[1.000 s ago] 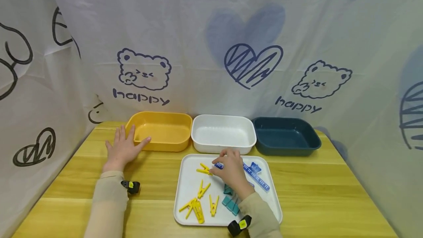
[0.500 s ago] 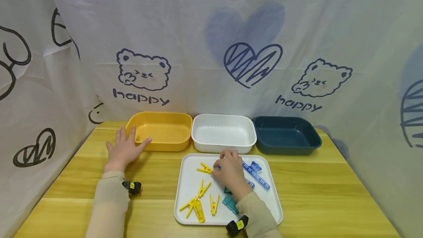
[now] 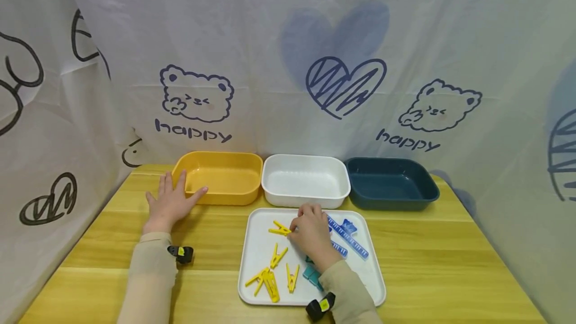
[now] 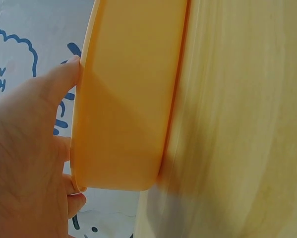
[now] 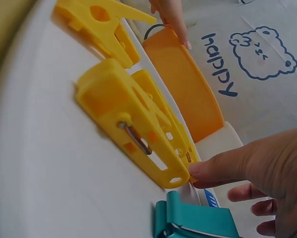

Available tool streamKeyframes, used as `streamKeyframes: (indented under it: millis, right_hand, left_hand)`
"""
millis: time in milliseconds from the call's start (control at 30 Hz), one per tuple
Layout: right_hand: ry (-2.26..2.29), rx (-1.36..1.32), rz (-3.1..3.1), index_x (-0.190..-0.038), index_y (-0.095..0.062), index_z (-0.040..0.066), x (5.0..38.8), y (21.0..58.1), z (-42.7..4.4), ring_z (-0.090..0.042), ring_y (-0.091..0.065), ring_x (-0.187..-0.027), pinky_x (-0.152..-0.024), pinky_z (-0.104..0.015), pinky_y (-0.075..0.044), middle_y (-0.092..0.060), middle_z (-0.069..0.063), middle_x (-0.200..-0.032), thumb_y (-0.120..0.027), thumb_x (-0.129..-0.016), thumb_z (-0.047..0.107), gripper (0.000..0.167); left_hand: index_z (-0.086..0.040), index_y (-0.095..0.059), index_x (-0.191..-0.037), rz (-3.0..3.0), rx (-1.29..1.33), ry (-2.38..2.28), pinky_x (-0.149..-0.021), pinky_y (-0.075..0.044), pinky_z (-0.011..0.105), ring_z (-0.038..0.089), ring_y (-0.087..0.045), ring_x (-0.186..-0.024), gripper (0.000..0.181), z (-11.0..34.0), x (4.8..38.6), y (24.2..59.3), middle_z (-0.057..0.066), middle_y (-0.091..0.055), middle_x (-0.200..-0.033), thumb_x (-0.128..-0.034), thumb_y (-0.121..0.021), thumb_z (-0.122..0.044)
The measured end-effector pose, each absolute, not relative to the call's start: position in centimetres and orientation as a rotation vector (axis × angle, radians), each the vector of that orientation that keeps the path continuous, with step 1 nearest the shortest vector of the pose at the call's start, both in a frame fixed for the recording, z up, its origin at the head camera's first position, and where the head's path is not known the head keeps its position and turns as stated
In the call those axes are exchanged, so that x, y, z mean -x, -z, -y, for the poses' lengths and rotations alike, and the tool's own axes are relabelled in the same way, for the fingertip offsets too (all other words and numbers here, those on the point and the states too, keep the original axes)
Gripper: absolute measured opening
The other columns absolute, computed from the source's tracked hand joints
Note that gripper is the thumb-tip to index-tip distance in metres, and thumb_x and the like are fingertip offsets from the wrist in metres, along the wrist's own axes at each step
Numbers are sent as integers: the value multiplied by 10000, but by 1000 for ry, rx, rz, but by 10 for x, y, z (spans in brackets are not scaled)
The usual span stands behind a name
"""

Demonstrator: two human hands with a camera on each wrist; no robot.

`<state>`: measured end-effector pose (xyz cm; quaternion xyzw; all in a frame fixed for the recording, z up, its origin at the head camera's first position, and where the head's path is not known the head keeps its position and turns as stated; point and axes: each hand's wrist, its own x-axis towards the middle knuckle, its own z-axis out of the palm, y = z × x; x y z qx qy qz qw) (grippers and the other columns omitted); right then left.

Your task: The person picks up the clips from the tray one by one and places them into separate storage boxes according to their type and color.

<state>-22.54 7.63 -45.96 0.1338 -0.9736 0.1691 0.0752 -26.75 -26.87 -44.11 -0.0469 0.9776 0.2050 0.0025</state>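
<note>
We rest our left hand [image 3: 167, 209], fingers spread, on the yellow bin [image 3: 234, 198], probably to steady it, while our right hand [image 3: 312, 234] sits by a yellow clip [image 3: 278, 230] on the white tray [image 3: 254, 249], whether pinching it we cannot tell.

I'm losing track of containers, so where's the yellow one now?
In the head view, the yellow bin is at the back left of the wood-grain table, beside the white bin, with the left hand on its left end.
</note>
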Motion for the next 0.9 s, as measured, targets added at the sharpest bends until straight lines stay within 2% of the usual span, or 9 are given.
streamKeyframes:
  millis: [333,900]
  right_hand:
    - [-525,-388,2904,-783,-778,153,228,458,-80,-235,-390,-1028,-847,-392,-338,-525,-18,-1015,-818,-762,250,107]
    - [-524,-405,2834,-795,-779,169,225,448,-80,-243,-414,-1066,-867,-397,-370,-547,-13,-1055,-820,-770,252,96]
  left_hand:
    - [-59,-26,-1568,-3063,156,-647,-1044,73,805,518,85,-1465,1016,268,268,442,332,137,-1574,-899,-329,-761]
    - [-79,0,-1570,-3059,151,-661,-1037,101,804,499,150,-1463,1017,269,269,445,315,177,-1573,-896,-325,-768]
